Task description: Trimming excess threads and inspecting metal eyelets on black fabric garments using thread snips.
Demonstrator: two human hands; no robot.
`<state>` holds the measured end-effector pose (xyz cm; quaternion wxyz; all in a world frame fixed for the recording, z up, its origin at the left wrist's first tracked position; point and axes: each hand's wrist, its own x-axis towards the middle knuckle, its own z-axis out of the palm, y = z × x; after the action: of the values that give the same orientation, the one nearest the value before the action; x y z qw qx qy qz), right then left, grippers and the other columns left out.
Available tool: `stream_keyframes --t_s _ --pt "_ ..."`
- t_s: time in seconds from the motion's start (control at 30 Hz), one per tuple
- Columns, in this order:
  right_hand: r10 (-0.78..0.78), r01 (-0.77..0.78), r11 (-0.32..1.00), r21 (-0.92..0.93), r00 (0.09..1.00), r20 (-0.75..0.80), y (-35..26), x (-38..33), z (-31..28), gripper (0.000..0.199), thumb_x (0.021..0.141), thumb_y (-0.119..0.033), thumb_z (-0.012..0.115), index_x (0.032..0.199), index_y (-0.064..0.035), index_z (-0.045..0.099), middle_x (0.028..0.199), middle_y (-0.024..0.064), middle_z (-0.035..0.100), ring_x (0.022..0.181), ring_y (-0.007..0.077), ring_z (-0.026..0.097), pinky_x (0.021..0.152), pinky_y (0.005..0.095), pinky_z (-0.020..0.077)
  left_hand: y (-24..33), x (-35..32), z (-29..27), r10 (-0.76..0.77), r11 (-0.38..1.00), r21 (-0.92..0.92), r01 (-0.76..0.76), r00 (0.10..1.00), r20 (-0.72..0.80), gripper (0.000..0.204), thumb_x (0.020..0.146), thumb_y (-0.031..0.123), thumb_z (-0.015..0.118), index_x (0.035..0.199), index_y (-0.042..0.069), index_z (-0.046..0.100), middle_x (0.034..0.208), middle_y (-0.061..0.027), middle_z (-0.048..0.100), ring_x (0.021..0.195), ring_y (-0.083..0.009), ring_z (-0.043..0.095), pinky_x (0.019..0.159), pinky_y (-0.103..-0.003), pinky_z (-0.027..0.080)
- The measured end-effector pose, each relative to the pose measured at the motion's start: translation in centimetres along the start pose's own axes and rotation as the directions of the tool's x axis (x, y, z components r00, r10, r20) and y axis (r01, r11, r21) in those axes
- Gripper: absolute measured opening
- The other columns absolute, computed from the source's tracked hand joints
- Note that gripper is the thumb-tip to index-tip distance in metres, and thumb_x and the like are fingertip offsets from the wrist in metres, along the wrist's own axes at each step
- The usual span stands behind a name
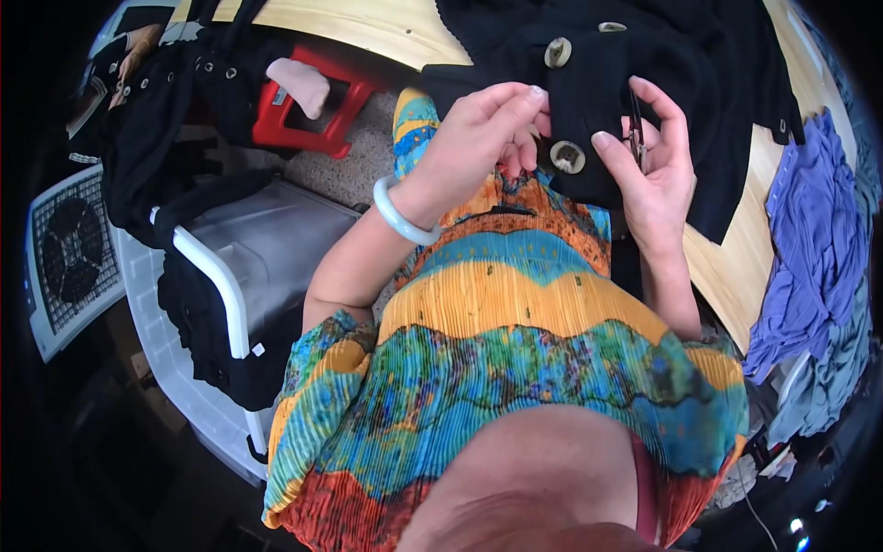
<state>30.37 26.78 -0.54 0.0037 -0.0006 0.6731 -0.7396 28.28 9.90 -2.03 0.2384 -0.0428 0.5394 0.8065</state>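
A black garment (671,92) with large mottled buttons lies over the table edge and hangs towards my lap. My left hand (487,133), with a pale bangle at the wrist, is closed in a pinch against the garment's buttoned edge. What its fingertips hold is too small to make out. One large button (567,156) sits between my two hands, another button (557,52) farther up the same strip. In my right hand (658,170) is a slim pair of dark thread snips (636,129), held between thumb and fingers over the black cloth, blades pointing away from me.
Pale wooden table (736,285) ahead and right, with purple clothing (809,239) hanging at its right. On the left are a translucent bin (152,304) of black cloth, a white armrest (216,276), a fan (74,248) and a red stool (303,138). Another person's hand (136,53) handles black buttoned clothing.
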Motion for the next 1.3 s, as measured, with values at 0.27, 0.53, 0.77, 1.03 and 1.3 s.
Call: stream_keyframes --t_s 0.27,0.53,0.77,1.03,1.3 --pt "-0.047 0.047 0.999 -0.009 0.998 -0.043 0.2 0.7 0.2 0.046 0.074 0.000 0.064 0.115 -0.0013 0.043 0.073 -0.0046 0.052 0.067 0.0000 0.045 0.062 0.0133 0.0366 -1.2 -1.6 -0.6 -0.054 0.991 0.125 0.044 0.996 0.078 0.028 0.083 0.015 0.058 0.104 -0.002 0.054 0.075 -0.0019 0.057 0.060 -0.0051 0.053 0.050 -0.017 0.043" --pt "-0.021 0.022 1.000 -0.010 0.999 0.045 -0.9 1.2 0.7 0.042 0.075 -0.001 0.064 0.113 -0.0006 0.045 0.075 -0.0021 0.054 0.069 0.0005 0.048 0.065 0.0144 0.0394 -1.0 -1.3 -2.0 -0.062 0.793 -0.552 0.258 0.935 0.348 0.015 0.085 0.012 0.051 0.097 0.003 0.054 0.083 -0.0050 0.058 0.061 -0.0147 0.057 0.050 -0.022 0.043" --pt "-0.245 0.249 0.966 -0.066 0.967 0.069 -1.4 1.3 0.5 0.029 0.077 0.004 0.059 0.105 0.0021 0.052 0.074 0.0000 0.056 0.063 0.0014 0.049 0.058 0.0131 0.0393 -1.0 -1.0 -2.3 -0.010 0.901 -0.397 0.175 0.923 0.385 0.044 0.084 0.023 0.053 0.119 0.000 0.039 0.095 -0.0077 0.056 0.063 -0.0091 0.052 0.049 -0.019 0.039" --pt "-0.305 0.421 0.853 -0.308 0.882 0.360 -1.8 1.4 0.6 0.030 0.068 0.004 0.066 0.097 -0.0019 0.060 0.082 0.0056 0.063 0.072 0.0091 0.060 0.062 0.0199 0.0472 -0.3 -1.1 -2.0 0.002 0.912 -0.392 0.119 0.956 0.294 0.020 0.084 0.014 0.055 0.101 0.003 0.053 0.084 -0.0048 0.060 0.060 -0.0105 0.058 0.049 -0.019 0.046" --pt "-0.243 0.269 0.946 -0.180 0.957 0.157 -0.6 1.0 0.5 0.026 0.071 0.002 0.067 0.095 0.0003 0.058 0.086 0.0053 0.062 0.071 0.0079 0.057 0.063 0.0195 0.0460 0.4 -0.7 -1.6 0.039 0.924 -0.372 0.087 0.947 0.318 0.020 0.085 0.011 0.051 0.103 0.001 0.053 0.089 -0.0044 0.059 0.072 -0.0100 0.058 0.060 -0.022 0.049"
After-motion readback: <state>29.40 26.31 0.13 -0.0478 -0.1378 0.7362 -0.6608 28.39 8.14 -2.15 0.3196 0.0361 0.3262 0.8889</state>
